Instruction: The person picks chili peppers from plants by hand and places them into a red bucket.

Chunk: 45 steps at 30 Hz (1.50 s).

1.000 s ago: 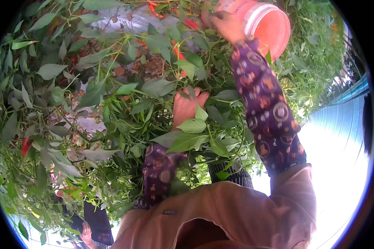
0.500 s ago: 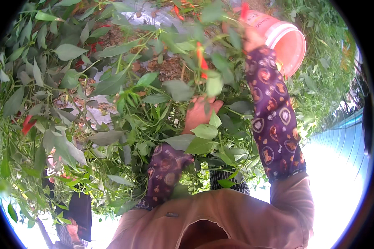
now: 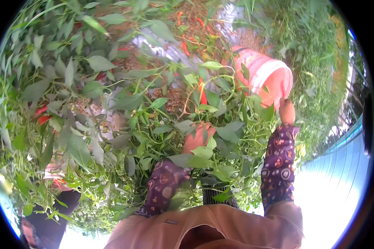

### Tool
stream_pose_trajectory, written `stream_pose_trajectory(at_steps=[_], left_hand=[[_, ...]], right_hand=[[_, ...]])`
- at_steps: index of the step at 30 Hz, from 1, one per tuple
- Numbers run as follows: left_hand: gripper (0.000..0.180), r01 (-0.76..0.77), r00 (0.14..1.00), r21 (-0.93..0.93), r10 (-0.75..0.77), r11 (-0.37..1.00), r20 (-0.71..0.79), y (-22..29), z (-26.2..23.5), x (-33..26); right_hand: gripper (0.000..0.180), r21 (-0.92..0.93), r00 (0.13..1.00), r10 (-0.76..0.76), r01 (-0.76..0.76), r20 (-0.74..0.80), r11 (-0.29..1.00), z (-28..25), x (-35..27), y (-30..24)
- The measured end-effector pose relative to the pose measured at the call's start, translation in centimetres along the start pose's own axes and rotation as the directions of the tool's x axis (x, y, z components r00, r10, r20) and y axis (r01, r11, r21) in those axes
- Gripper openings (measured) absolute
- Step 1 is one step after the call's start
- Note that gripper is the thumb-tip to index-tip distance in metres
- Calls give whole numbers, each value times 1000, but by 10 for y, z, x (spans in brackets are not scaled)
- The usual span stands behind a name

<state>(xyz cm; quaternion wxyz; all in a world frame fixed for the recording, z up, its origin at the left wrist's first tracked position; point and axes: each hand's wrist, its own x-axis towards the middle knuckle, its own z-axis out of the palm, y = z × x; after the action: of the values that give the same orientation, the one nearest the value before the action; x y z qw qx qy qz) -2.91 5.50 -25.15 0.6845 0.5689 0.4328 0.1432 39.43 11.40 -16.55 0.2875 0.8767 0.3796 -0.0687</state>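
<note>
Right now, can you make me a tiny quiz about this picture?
1. True or false: the bucket is blue.
2. Which hand reaches among the leaves just below the red chili? A) left hand B) right hand
3. Fill in: the right hand is at the rim of the ___.

Key: 1 false, it is pink. 2 A. 3 bucket.

red chili [image 3: 202, 93] | hanging upright among leaves | pink bucket [image 3: 265, 79] | tilted, right of plant
</note>
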Motion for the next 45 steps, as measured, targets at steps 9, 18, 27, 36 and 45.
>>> stream_pose_trajectory(at_steps=[9,18,27,36,45], left_hand=[[40,-10,981,35,17,999,-193,0,-8,-14],[29,81,963,58,-63,995,-262,-8,15,-22],[35,75,976,36,-66,997,-209,1,13,-28],[40,63,986,12,-60,998,-157,5,7,-28],[46,70,990,-4,-69,998,-123,8,2,-22]], right_hand=[[20,781,487,-788,625,-377,12,-128,-133,-391],[26,508,155,-977,835,150,210,43,-168,-575],[23,400,-229,-940,909,251,-115,40,-152,-581],[25,459,-203,-949,886,241,-73,28,-130,-615],[30,521,-211,-953,851,215,-71,5,-107,-629]])
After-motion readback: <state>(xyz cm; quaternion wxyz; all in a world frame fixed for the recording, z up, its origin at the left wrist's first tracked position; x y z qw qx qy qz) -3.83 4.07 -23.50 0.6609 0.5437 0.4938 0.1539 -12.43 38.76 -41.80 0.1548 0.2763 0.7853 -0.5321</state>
